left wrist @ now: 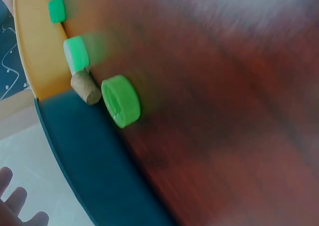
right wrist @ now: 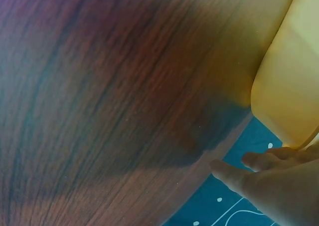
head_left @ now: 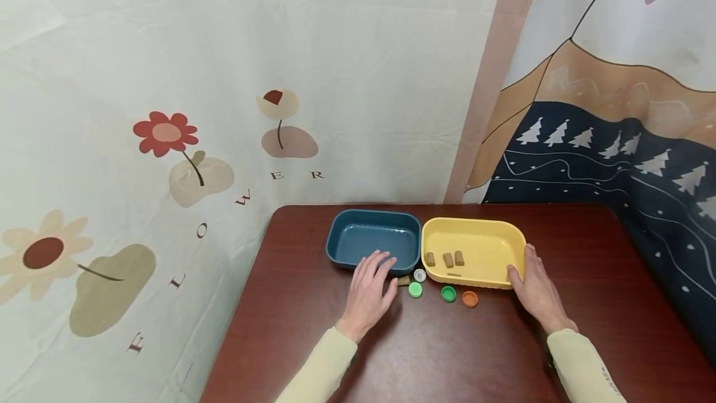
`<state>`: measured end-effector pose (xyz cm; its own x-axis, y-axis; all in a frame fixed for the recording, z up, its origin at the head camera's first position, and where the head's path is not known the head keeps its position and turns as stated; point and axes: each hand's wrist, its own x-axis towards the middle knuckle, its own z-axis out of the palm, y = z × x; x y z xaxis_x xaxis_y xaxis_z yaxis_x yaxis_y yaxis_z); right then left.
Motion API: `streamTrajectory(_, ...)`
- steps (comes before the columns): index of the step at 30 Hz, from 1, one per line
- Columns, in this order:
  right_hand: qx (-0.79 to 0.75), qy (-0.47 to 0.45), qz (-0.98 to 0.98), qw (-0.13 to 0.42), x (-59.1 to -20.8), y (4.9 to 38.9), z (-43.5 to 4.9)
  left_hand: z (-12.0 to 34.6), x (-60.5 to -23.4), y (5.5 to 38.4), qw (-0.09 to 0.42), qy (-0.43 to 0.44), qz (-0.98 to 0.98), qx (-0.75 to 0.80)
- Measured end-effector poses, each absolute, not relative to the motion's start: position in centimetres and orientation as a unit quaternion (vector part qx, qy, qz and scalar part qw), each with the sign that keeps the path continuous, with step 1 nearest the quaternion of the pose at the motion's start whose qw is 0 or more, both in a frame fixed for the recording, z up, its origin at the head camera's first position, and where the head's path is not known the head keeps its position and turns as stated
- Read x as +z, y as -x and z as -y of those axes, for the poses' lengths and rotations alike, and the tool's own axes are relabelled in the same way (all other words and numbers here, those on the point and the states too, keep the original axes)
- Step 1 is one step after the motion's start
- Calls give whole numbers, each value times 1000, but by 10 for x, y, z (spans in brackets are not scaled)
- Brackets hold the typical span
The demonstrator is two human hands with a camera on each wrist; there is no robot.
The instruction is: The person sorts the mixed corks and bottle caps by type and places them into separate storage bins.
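My left hand (head_left: 369, 291) is held with loosely spread fingers over the front edge of the blue tray (head_left: 335, 235), holding nothing visible. Beside its thumb lie a cork (head_left: 404, 280), a white cap (head_left: 419, 275) and a light green cap (head_left: 415, 290). A lime green cap (left wrist: 121, 101) shows close to the cork in the left wrist view; the hand hides it in the head view. At the yellow tray's (head_left: 475, 222) right end, my right hand (head_left: 539, 288) grips the rim, thumb inside and fingers along the outer wall. Several corks (head_left: 448, 260) lie in that tray.
A green cap (head_left: 448, 293) and an orange cap (head_left: 470, 298) lie in front of the yellow tray. Both trays stand side by side near the back edge of the dark red table (head_left: 447, 353). A printed cloth (head_left: 363, 79) hangs behind it.
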<state>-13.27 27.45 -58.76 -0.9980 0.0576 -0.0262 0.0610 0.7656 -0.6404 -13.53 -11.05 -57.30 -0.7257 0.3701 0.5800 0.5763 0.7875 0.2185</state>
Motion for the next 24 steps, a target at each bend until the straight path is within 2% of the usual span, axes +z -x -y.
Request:
streamTrajectory(8,-339,-31,-940,5,-588,132,-275,108,-586,119,268,280,905,-177)
streamTrajectory(24,-344,-33,-938,17,-588,132,-277,91,-590,108,108,219,966,-86)
